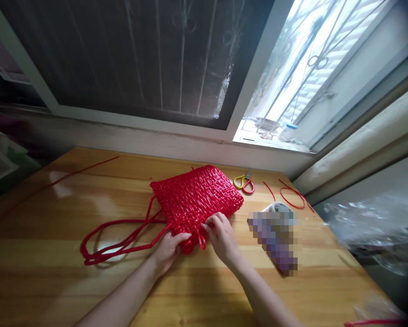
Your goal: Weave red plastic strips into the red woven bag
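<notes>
A red woven bag (pixel 197 200) lies flat on the wooden table (pixel 54 272). Its long red cord straps (pixel 115 240) trail off to the left. My left hand (pixel 170 250) grips the bag's near edge, fingers curled over the weave. My right hand (pixel 221 234) is closed in a pinch on the bag's near edge, right beside a small loose loop of red cord (pixel 201 240) that hangs from it.
Yellow-and-red scissors (pixel 244 183) lie behind the bag near the window. Loose red cords (pixel 292 195) curl at the right, another (pixel 71 175) runs across the far left. A blurred-out object (pixel 275 236) sits right of my hand. Clear plastic (pixel 370 227) lies off the table's right edge.
</notes>
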The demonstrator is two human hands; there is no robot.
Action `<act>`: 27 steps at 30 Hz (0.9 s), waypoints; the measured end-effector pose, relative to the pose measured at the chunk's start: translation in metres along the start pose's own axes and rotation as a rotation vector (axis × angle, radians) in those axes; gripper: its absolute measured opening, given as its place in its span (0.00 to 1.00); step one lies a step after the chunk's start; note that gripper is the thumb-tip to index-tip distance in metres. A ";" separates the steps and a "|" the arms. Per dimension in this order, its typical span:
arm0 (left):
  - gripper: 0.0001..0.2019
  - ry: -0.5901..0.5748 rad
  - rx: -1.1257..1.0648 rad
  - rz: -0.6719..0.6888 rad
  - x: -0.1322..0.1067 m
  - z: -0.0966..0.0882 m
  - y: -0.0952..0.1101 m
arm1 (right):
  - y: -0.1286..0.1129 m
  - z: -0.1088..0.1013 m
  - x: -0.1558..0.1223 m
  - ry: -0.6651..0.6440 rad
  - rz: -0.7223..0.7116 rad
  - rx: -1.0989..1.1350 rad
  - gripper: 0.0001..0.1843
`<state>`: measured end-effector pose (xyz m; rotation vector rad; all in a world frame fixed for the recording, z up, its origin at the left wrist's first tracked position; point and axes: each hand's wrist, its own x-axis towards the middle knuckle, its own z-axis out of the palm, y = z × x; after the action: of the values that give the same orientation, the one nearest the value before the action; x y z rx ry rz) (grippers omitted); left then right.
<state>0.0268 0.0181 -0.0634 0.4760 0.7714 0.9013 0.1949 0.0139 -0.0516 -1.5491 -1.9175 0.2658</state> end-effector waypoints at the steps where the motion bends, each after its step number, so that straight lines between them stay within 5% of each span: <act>1: 0.14 0.000 -0.001 0.001 0.000 0.000 0.000 | 0.000 0.000 0.000 0.006 0.000 0.001 0.07; 16: 0.18 0.040 0.052 0.006 0.000 -0.002 -0.002 | 0.023 -0.008 0.025 0.282 0.161 0.123 0.09; 23: 0.20 0.047 0.044 0.033 0.001 -0.001 -0.004 | 0.024 -0.015 0.024 0.002 0.127 0.195 0.11; 27: 0.20 0.050 0.045 0.042 0.000 0.000 -0.003 | 0.026 -0.017 0.027 0.051 0.145 0.153 0.15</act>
<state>0.0286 0.0163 -0.0652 0.5121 0.8311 0.9399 0.2230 0.0424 -0.0429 -1.5789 -1.7066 0.4213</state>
